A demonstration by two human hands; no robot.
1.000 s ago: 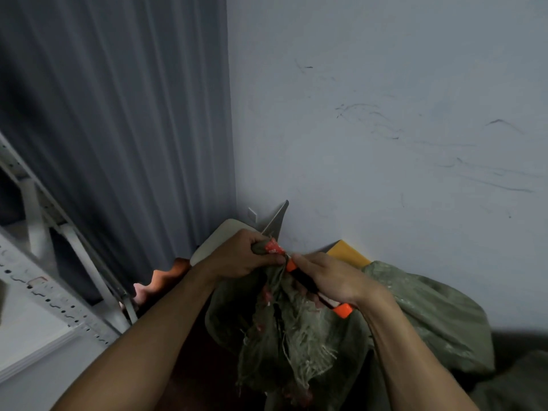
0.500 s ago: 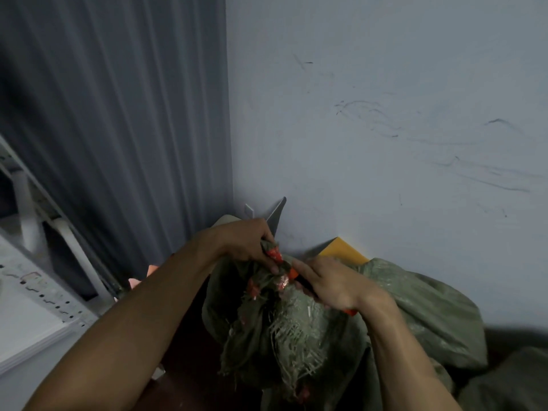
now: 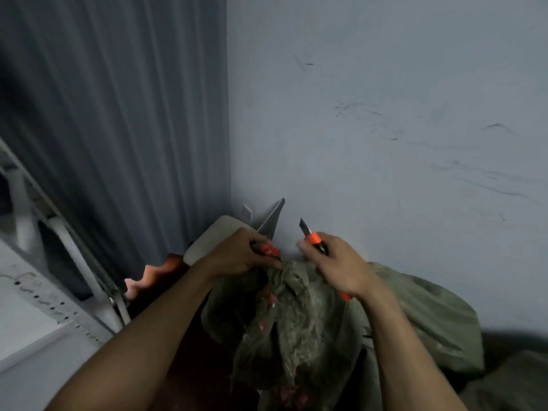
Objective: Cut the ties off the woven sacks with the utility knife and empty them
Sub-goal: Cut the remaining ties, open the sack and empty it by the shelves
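While the left hand point(image 3: 246, 253) grips the bunched neck of the woven sack point(image 3: 296, 318), fingers curled round the cloth and a red tie point(image 3: 268, 250), the right hand point(image 3: 338, 268) is closed round the utility knife point(image 3: 312, 238). Blade is extended, pointing up and away, clear of the neck and near the left hand without touching it. Sack hangs below both hands, mouth gathered, frayed edge drooping toward the wearer. Whether the tie is severed cannot be told: red material shows at the neck under the left fingers. Judgement: cutting on this sack is at or near its end; emptying is not begun, no contents showing. Beyond the right wrist a second sack point(image 3: 430, 321) lies full against the wall point(image 3: 385, 143), its closure out of sight, so further work is presumed outstanding. Left of the left forearm stands a metal rack point(image 3: 47, 304), a curtain point(image 3: 118, 114) behind it
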